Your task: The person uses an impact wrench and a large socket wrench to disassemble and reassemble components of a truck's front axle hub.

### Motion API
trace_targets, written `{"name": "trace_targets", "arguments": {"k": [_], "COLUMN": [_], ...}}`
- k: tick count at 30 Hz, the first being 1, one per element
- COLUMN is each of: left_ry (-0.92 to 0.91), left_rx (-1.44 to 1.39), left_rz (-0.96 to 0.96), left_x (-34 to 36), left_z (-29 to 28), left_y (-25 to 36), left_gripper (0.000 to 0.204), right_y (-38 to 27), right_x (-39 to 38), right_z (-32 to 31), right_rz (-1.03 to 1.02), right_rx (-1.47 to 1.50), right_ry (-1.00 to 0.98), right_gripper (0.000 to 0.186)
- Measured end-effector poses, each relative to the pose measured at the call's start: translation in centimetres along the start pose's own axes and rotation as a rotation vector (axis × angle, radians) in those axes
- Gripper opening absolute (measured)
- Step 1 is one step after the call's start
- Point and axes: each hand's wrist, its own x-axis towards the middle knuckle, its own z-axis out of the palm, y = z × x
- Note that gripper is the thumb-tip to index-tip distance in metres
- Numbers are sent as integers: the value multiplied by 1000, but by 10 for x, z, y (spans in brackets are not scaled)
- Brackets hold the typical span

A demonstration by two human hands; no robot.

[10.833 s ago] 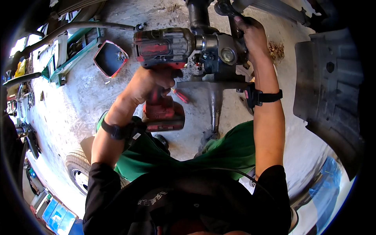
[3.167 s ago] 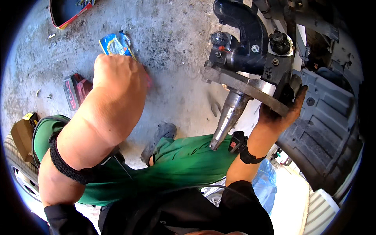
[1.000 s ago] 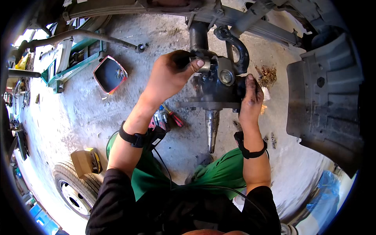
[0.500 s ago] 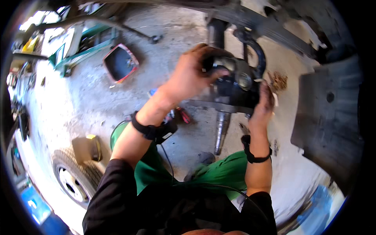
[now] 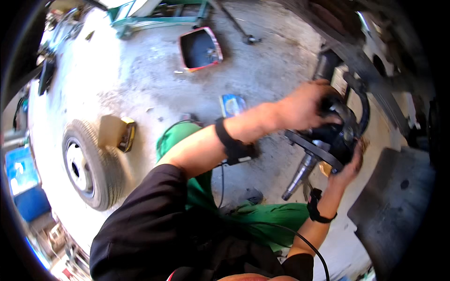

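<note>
A dark, greasy steering knuckle [image 5: 335, 133] with a bare metal spindle [image 5: 300, 175] is at the right, beside a truck's axle parts. The spindle slants down toward the lower left from a flat flange. My left hand [image 5: 302, 107] reaches across and curls its fingers over the knuckle's upper part. Against the lower right side, next to the flange, my right hand [image 5: 350, 165] grips the same knuckle; some of its fingers are hidden behind it. Both hands look dirty with grease.
A red-rimmed tray [image 5: 183, 51] lies on the floor ahead. At left stand a tyre on its wheel [image 5: 112, 173] and an open carton [image 5: 110, 131]. A blue packet [image 5: 232, 105] lies near my knee. The axle beam [image 5: 384, 98] and a dark panel [image 5: 391, 192] flank the right.
My view has turned, so floor, tray and tyre sit differently in the picture. The knuckle and both hands appear farther right, and the spindle now slants lower left. Both hands stay on the knuckle.
</note>
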Motion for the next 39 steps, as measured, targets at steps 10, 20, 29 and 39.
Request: {"name": "trace_targets", "arguments": {"k": [10, 20, 29, 39], "left_ry": [-2, 224, 298, 256], "left_rx": [-489, -622, -692, -708], "left_rz": [-535, -791, -822, -706], "left_x": [-6, -13, -20, -28], "left_z": [-31, -28, -28, -22], "left_y": [-47, -59, -61, -66], "left_gripper": [44, 34, 28, 29], "right_y": [-20, 5, -2, 0], "right_x": [13, 16, 20, 16], "right_z": [32, 24, 28, 23], "right_rz": [65, -98, 141, 128], "right_rx": [65, -20, 272, 207], "right_ry": [-17, 15, -11, 24], "right_gripper": [32, 29, 26, 28]}}
